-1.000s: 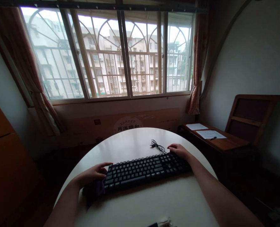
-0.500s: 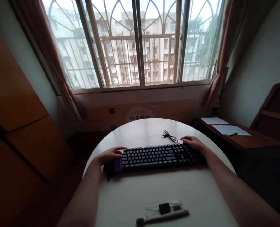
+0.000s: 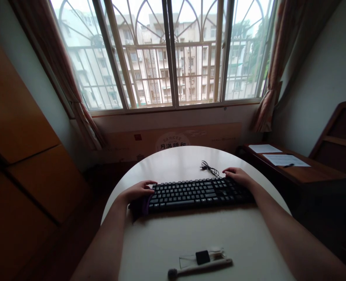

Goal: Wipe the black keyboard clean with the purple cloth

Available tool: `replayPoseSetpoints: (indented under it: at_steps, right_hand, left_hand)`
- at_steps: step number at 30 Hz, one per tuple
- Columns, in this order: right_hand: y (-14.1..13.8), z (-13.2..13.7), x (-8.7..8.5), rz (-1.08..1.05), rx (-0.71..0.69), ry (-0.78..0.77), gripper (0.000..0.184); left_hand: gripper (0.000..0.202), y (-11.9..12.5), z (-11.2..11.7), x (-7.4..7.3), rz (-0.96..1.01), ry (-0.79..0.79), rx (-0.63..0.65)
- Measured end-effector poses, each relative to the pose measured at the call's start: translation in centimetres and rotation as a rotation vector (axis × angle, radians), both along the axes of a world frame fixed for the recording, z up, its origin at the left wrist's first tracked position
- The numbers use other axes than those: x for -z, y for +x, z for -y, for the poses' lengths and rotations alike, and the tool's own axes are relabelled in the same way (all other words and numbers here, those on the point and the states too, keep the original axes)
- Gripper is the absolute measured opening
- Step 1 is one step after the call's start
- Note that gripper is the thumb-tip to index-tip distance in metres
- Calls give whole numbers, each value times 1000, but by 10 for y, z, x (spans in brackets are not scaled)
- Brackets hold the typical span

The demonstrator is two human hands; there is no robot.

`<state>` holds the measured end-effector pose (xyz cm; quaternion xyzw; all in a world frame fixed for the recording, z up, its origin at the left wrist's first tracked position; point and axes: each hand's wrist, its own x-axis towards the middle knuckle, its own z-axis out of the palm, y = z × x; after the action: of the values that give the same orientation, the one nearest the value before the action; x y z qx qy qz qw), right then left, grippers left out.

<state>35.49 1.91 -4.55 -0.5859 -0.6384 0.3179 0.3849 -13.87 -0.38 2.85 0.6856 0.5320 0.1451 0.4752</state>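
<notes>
A black keyboard [image 3: 196, 192] lies across the middle of a round white table [image 3: 167, 242]. My left hand [image 3: 137, 190] grips its left end, fingers curled over the edge, with a purple cloth [image 3: 145, 203] under the palm. At the other end, my right hand [image 3: 237, 175] rests on the far corner with fingers wrapped over the top edge. The keyboard's black cable [image 3: 209, 168] lies coiled just behind the right side.
Near the table's front edge lie a small brush [image 3: 200, 267] and a clear packet with a black piece [image 3: 202, 257]. A wooden side desk [image 3: 298, 171] with papers stands at the right. Wooden cabinets [image 3: 23, 156] fill the left; a barred window [image 3: 169, 54] is ahead.
The view dropped and swung right a second ago, bringing the brush and packet into sight. Both hands stay on the keyboard's ends; almost nothing has moved in the last half second.
</notes>
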Motion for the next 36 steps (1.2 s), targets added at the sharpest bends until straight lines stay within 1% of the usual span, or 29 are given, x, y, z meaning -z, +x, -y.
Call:
replayPoseSetpoints:
  at_steps: [4, 7, 10, 17, 21, 25, 30, 33, 36]
  right_hand:
    - [2, -1, 3, 0, -2, 1, 31]
    - [2, -2, 4, 4, -2, -2, 31]
    - [3, -2, 4, 15, -3, 0, 32]
    - [3, -2, 3, 21, -12, 1, 32]
    - [3, -2, 3, 21, -18, 8, 31]
    - [2, -2, 3, 18, -12, 8, 30]
    - [2, -1, 2, 21, -11, 13, 30]
    - [2, 0, 1, 27, -9, 13, 31]
    - [1, 1, 0, 31, -12, 10, 31]
  left_hand:
    - [70, 7, -1, -1, -71, -2, -13]
    - [68, 11, -2, -2, -135, 32, -4]
    - [68, 11, -1, -2, -154, 57, 3]
    - [69, 6, 1, 0, -69, 32, 14]
    - [68, 5, 5, -3, -13, -4, -5]
    - [69, 4, 7, -6, 19, -40, 5]
    - [70, 4, 3, -3, -56, 4, 28]
    - [69, 4, 0, -1, -130, 42, 47]
    - [67, 5, -2, 1, -157, 63, 60]
